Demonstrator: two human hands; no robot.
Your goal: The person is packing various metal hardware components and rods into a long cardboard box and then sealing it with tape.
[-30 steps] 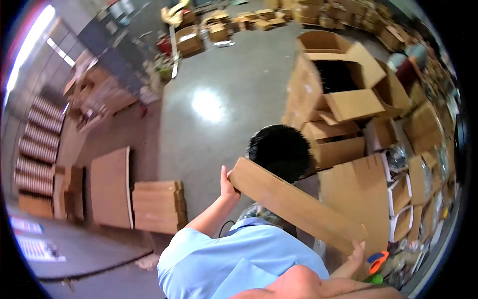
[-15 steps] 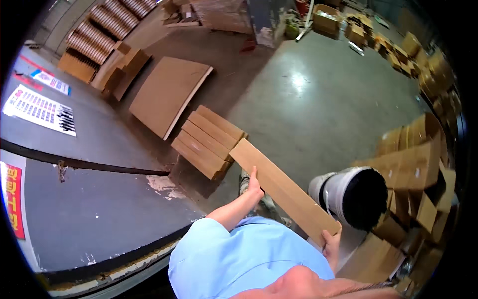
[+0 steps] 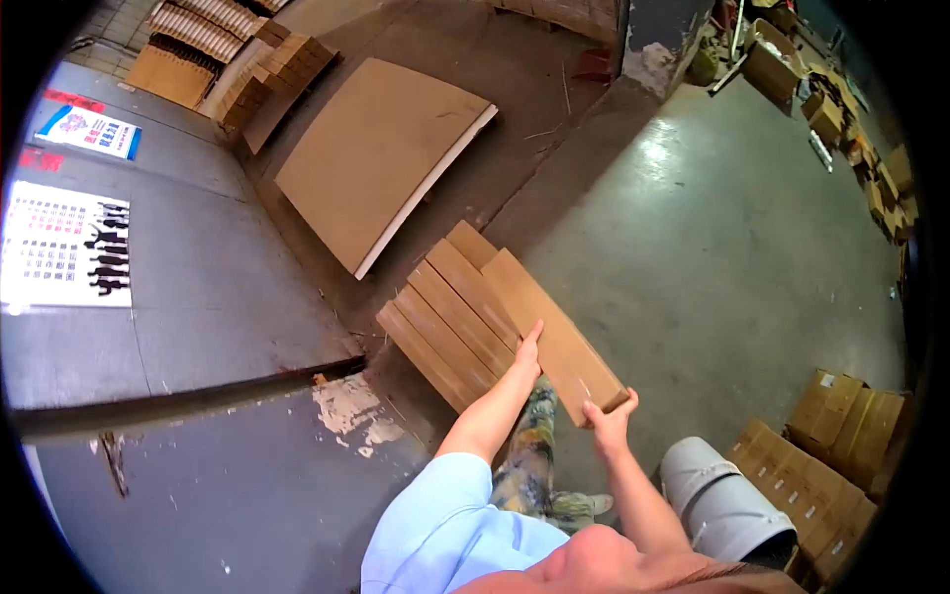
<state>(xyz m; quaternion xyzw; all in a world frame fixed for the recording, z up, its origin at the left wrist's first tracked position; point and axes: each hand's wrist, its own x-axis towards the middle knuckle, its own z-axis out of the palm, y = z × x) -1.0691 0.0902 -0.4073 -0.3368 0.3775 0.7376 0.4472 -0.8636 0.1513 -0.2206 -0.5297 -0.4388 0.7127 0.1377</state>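
Observation:
A long, narrow brown cardboard box (image 3: pixel 556 335) is held between my two hands, tilted with its far end up by a stack of like boxes. My left hand (image 3: pixel 529 353) grips its left side about midway along. My right hand (image 3: pixel 610 416) is closed round the near right corner, thumb on top. Just left of the held box lies the stack of long cardboard boxes (image 3: pixel 450 312), laid side by side on the floor. The held box overlaps the stack's right edge in view; whether it touches the stack I cannot tell.
A large flat cardboard sheet (image 3: pixel 381 163) lies beyond the stack. A grey panel (image 3: pixel 198 267) with posters runs along the left. Near my right side are a white bucket (image 3: pixel 722 500) and several cardboard boxes (image 3: pixel 807 490). More cartons (image 3: pixel 826 119) line the far right.
Both hands have carried the box forward, away from my body, to the stack's right side. My view has shifted, and my right arm is stretched out further.

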